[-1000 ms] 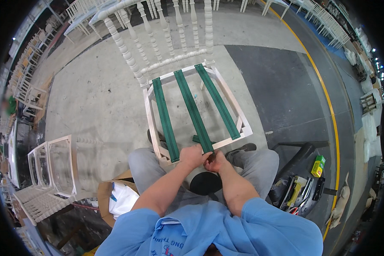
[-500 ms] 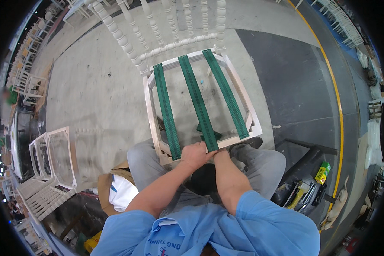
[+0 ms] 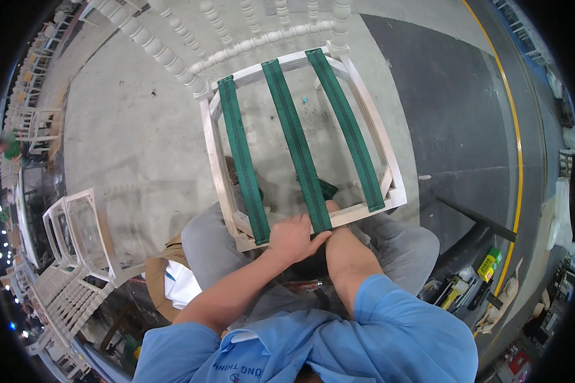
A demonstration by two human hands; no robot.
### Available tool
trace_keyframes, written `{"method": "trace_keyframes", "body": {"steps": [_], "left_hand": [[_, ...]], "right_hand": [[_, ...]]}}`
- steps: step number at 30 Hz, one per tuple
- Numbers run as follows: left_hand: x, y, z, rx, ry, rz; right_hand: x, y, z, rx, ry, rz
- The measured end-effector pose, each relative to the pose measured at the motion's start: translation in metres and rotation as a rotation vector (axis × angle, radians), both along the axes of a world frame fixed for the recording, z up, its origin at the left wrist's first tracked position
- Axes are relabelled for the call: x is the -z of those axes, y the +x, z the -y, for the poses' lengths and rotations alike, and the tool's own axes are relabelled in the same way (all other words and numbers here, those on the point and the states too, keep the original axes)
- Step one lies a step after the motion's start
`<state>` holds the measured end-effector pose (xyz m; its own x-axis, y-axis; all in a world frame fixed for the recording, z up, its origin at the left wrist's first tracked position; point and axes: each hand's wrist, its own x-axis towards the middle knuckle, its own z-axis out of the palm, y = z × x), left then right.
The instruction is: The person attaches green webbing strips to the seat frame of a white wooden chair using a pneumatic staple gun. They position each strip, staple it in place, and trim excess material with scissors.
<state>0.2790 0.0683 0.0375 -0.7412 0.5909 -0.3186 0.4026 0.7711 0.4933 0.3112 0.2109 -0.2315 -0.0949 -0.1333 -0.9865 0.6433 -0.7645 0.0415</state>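
Observation:
A pale wooden chair seat frame (image 3: 211, 150) stands before me, with turned white spindles (image 3: 218, 25) rising from its far side. Three green webbing straps (image 3: 295, 140) run across it from the far rail to the near rail. My left hand (image 3: 292, 239) is closed over the near rail, between the left and middle straps, its thumb by the middle strap's end. My right hand (image 3: 331, 206) reaches beneath that rail; only a bit of it shows inside the frame and its fingers are hidden. Close by, under the middle strap, hangs more green webbing (image 3: 327, 189).
At my right lie hand tools (image 3: 457, 293) and a yellow-green box (image 3: 490, 264) beside a dark padded bar (image 3: 461, 246). An open cardboard box (image 3: 156, 281) with white material sits at my left. Another unfinished chair (image 3: 76, 281) lies beyond it.
The seat frame appears nearer and larger in view. My right hand has gone further under the near rail, and part of it now shows inside the frame. My left hand stays on the rail.

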Motion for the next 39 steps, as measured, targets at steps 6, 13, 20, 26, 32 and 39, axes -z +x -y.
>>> {"method": "trace_keyframes", "body": {"steps": [6, 13, 20, 26, 32, 39], "left_hand": [[0.004, -0.002, 0.001, 0.017, 0.037, -0.041], [0.017, 0.002, 0.0, 0.013, 0.037, -0.09], [0.014, -0.002, 0.001, 0.021, 0.04, -0.08], [0.016, -0.004, 0.0, -0.004, 0.05, -0.007], [0.015, -0.005, -0.001, 0.002, -0.012, 0.066], [0.028, -0.065, 0.018, -0.013, 0.247, 0.908]], "right_hand": [[0.025, 0.004, -0.005, -0.284, 0.098, 0.009], [0.059, 0.002, -0.008, -0.777, 0.238, 0.026], [0.098, -0.009, -0.008, -1.219, 0.325, 0.066], [0.118, -0.013, -0.005, -1.449, 0.527, 0.122], [0.112, -0.014, -0.004, -1.341, 0.603, 0.127], [0.102, -0.021, 0.005, -1.333, 0.668, 0.024]]}}
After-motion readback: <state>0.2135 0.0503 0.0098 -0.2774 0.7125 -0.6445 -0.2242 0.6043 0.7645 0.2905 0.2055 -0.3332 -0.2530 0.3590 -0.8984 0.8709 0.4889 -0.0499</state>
